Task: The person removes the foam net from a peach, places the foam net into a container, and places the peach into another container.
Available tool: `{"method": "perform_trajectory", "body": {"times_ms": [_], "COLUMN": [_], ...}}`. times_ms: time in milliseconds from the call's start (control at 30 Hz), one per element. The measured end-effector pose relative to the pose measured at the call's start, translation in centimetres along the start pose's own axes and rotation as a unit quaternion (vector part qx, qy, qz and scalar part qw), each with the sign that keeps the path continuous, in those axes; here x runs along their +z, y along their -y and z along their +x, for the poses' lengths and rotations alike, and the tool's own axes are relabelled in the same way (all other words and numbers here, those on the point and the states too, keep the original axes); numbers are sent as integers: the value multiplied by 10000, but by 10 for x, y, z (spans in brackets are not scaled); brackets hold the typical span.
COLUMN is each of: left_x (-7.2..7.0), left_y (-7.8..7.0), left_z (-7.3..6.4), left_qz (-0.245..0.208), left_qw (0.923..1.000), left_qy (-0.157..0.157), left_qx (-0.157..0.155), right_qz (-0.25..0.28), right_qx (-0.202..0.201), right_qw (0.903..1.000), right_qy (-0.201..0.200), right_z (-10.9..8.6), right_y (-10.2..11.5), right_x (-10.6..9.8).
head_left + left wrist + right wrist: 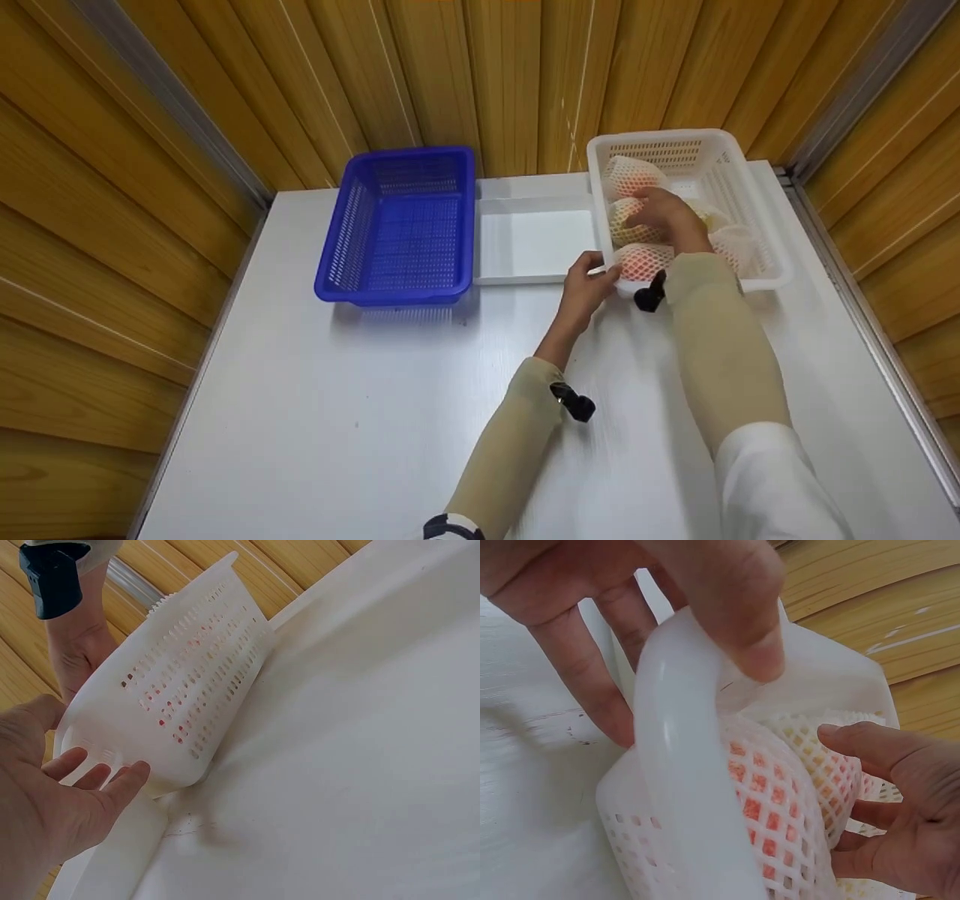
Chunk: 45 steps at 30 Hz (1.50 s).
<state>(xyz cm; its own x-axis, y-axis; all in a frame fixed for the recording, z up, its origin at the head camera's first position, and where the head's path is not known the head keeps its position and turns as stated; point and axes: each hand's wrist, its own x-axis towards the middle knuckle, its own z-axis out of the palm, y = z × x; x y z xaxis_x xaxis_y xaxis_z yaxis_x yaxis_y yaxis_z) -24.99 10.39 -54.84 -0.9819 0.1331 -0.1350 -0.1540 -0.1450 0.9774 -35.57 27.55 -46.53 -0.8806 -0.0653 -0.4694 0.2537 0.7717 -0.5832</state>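
Head view from above, angled forward-down, 2 wrist views close in, sharing white basket (735, 187)

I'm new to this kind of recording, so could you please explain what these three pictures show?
Gladly. There is no robot here: a person is working with two bare hands. The wide picture comes from a camera on the head, looking down; the other two come from cameras on the left and right wrists.

On the white table stand a blue basket, a shallow white tray and a white basket containing several round things in foam nets, probably fruit. The left hand grips the white basket's rim near a corner. Inside, the right hand has its thumb and fingers around a yellowish netted piece; how firmly, I cannot tell.
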Motion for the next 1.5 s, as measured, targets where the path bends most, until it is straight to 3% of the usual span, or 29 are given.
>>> {"method": "perform_trajectory", "body": {"times_ms": [200,333,533,733,967,1200,1500], "left_x": [-1,-2,-5,-9,-13,-14,-21], "left_y": [2,3,3,4,3,4,6], "left_z": [-2,-3,-3,-5,-2,-2,-11], "left_qz": [1,24,-3,-128,-113,-77,-211], "left_qw": [10000,9999,9999,9999,9998,9999,9997], "left_qy": [17,61,32,84,146,139,96], "left_qx": [85,89,100,80,11,-26,-40], "right_qz": [671,486,611,444,119,838,793], "right_qx": [341,347,518,453,74,131,39], "right_qw": [9971,9979,9962,9976,9990,9956,9962], "right_qy": [-123,-264,-352,-276,-421,-403,-360], "right_z": [4,8,17,23,27,28,24], "right_y": [-4,-4,-3,-7,-13,-17,-12], "right_x": [9,15,18,17,18,22,29]}}
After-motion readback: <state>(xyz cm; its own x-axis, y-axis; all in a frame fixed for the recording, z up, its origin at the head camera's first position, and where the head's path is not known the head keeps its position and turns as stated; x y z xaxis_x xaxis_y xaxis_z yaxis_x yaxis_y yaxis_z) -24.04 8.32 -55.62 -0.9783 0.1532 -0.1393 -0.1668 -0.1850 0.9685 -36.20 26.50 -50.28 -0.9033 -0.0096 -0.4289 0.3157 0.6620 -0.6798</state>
